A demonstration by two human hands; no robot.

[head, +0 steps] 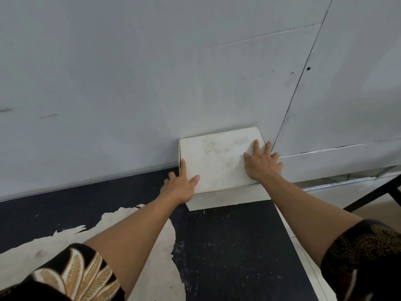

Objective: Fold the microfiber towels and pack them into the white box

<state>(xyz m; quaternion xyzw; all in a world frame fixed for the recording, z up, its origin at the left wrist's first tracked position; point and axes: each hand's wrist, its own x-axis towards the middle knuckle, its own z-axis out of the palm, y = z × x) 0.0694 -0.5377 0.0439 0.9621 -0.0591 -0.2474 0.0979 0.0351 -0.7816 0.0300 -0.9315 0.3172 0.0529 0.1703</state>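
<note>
You are pressing the white box [217, 161] with both hands flat and apart: left hand [181, 185] at its near-left corner, right hand [261, 164] at its right edge. The box (closed, lid smudged) is butting the wall [130, 83] behind it, and black tabletop [227, 246] is stretching out in front.

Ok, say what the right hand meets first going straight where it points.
Probably the grey wall right behind the white box; the right hand lies flat on its lid, fingertips near the far edge.
</note>
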